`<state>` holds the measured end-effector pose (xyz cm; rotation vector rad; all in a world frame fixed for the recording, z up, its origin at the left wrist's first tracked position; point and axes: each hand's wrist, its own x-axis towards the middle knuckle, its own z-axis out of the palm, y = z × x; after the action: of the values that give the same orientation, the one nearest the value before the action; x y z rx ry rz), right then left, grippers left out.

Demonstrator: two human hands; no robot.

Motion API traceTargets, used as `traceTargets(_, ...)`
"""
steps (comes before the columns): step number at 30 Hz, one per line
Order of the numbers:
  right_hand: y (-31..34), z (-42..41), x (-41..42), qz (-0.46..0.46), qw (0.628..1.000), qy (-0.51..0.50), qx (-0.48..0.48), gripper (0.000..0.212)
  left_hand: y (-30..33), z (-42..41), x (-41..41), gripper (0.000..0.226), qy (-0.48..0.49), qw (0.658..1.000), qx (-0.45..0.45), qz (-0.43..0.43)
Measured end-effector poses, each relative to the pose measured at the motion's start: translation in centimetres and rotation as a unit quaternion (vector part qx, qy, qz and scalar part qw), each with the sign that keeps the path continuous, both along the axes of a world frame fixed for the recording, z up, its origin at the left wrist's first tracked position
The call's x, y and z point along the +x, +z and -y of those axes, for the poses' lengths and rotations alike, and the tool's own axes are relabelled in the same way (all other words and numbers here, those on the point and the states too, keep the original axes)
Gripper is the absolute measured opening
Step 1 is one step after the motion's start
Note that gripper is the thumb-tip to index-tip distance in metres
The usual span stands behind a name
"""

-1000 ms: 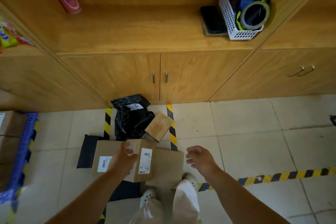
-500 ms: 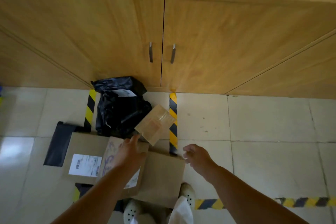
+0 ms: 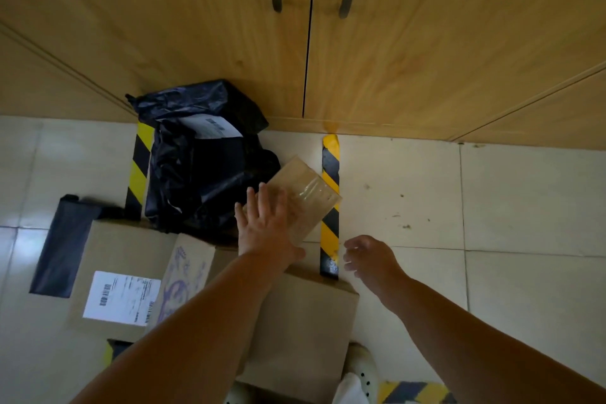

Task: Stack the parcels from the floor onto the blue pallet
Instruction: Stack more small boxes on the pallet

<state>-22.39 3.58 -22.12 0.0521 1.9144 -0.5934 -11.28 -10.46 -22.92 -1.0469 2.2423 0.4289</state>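
A person bends over a cluster of parcels on the tiled floor (image 3: 524, 223) before a wooden cabinet (image 3: 410, 59) with two door handles. From left: one flat black mailer (image 3: 65, 246) lies on the tiles, touching one cardboard box with a white label (image 3: 121, 272); behind them one black plastic bag parcel (image 3: 203, 167), also labelled, slumps against the cabinet base. One printed carton (image 3: 187, 275) leans on the labelled box, and beside it one plain brown box (image 3: 305, 321) sits nearest the person's feet. One small taped box (image 3: 308, 193), tilted on a corner, rests against the black bag and overlaps a floor stripe. That makes six parcels, four of cardboard and two in black plastic. The left hand (image 3: 265, 226), fingers spread flat, lies on the small box's near face. The right hand (image 3: 370, 256) hovers just right of it, fingers loosely curled, holding nothing. Three yellow-and-black tape stripes (image 3: 329, 180) show: two running out from the cabinet, one at the bottom edge. The blue pallet is out of frame.
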Motion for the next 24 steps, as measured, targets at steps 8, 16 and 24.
traceTargets(8,-1.3,-1.9,-0.5,-0.002,1.000,0.023,0.021,0.023,-1.0,0.3,-0.6,0.116,0.019,0.999,-0.040,-0.021)
traceTargets(16,5.4,-3.1,-2.2,0.049,0.995,-0.074,0.037,0.023,7.6,2.0,-0.5,0.120,0.204,0.972,0.104,-0.044)
traceTargets(24,20.0,-1.2,-3.0,0.035,0.992,-0.109,0.044,0.025,22.6,6.1,1.3,0.127,0.403,0.838,0.305,-0.204)
